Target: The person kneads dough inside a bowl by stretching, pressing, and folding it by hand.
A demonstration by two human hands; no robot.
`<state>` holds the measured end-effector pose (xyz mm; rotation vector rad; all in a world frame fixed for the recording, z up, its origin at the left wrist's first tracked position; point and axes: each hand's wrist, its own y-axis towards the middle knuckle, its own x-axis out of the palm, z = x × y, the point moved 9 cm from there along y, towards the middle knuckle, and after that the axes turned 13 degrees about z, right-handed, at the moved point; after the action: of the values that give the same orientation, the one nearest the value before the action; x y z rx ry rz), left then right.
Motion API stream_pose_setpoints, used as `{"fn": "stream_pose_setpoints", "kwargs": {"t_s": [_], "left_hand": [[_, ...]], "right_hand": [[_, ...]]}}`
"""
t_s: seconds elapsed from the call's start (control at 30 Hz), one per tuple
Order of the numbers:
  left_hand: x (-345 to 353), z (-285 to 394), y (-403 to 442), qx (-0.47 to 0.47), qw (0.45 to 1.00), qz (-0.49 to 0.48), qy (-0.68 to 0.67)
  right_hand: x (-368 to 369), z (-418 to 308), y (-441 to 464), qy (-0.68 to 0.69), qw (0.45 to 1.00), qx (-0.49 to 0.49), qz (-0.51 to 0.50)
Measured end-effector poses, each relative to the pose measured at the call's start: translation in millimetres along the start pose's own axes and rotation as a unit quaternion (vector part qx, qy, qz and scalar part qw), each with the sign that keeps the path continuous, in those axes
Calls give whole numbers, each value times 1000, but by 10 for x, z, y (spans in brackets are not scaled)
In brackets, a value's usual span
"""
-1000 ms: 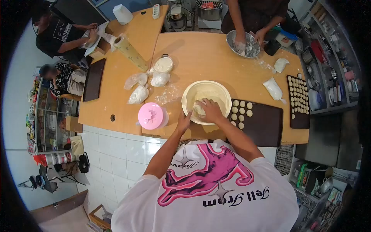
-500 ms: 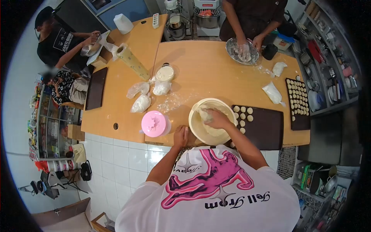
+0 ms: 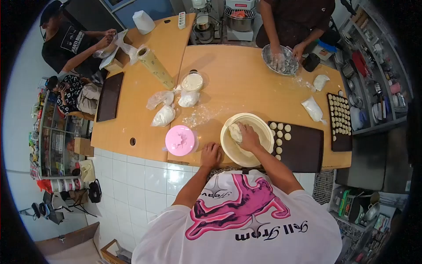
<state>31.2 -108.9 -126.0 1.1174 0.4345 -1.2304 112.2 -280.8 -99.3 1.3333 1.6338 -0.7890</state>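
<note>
A cream bowl (image 3: 266, 152) stands at the table's near edge with a lump of pale dough (image 3: 235, 132) inside, toward its left wall. My right hand (image 3: 249, 138) reaches into the bowl, its fingers curled round the dough. Left of the bowl, my left hand (image 3: 211, 154) rests on the table edge, fingers somewhat apart and holding nothing. Just right of the bowl lies a dark tray (image 3: 301, 147) with several small round dough pieces (image 3: 280, 134) along its left side. A pink-lidded container (image 3: 180, 141) is to the left of my left hand.
Flour bags (image 3: 164, 115), a plastic wrap roll (image 3: 156, 68) and an empty dark tray (image 3: 110, 97) lie leftward. At the far side a co-worker's hand (image 3: 277, 59) is in a metal bowl (image 3: 289, 66). Another filled tray (image 3: 339, 119) lies at right. Two people are at far left.
My left hand has let go of the bowl's rim and moved down-left onto the table edge. The dough has shifted to the bowl's left wall under my right hand. The camera view has shifted slightly.
</note>
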Motion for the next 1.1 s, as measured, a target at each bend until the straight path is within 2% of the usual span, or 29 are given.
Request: {"fn": "stream_pose_setpoints", "kwargs": {"t_s": [0.1,0.2,0.3,0.4,0.5,0.6,0.7,0.8,0.9,1.0,1.1], "left_hand": [[18,-19,3,-2,1000,13,-8],[9,-17,8,-8,1000,-1,5],[60,-57,-24,-15,1000,-3,-3],[72,-77,-17,-26,1000,-16,-1],[60,-87,-14,-22,1000,2,8],[106,-103,-23,-23,999,-27,31],[107,-95,-29,-21,999,-22,44],[154,-136,-43,-40,997,-44,44],[37,-88,-7,-35,999,-27,-14],[20,-151,10,-67,996,-1,-56],[-58,-48,76,-178,975,71,-113]], "right_hand": [[-3,9,-13,-5,999,3,38],[14,7,-33,5,999,30,30],[-61,-43,-95,-9,997,9,74],[-54,-42,-74,-3,998,33,55],[8,86,27,73,995,69,7],[-99,146,120,220,972,78,-34],[-221,199,41,237,957,165,-36],[-517,27,0,159,978,92,96],[-344,16,41,177,981,58,56],[-186,1,37,166,982,79,43],[-85,17,23,174,978,94,71]]}}
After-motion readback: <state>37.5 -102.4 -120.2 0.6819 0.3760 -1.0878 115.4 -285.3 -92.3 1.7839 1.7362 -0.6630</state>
